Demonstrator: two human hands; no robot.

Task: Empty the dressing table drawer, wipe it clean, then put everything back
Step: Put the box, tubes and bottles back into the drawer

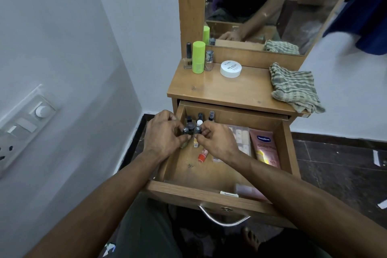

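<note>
I've got both hands in the drawer (290, 146) near its back left corner, left hand (162, 136) pinching one dark-capped bottle (185, 132) and right hand (217, 139) another (196, 130), so I'd lift them straight up, avoiding the upright ones behind, and park them by the cloth (295, 87).

The pink tube (265, 148) reads "Vaseline"; the white jar (230, 69) reads "NAIL POLISH".

Wooden surface (230, 90) under a mirror, with three small bottles at the back left: a clear one with a black cap (188, 56), a green one (198, 57), a silver-capped one (209, 60). White round jar (230, 69) near the middle. Checked cloth (295, 88) crumpled on the right edge.
</note>
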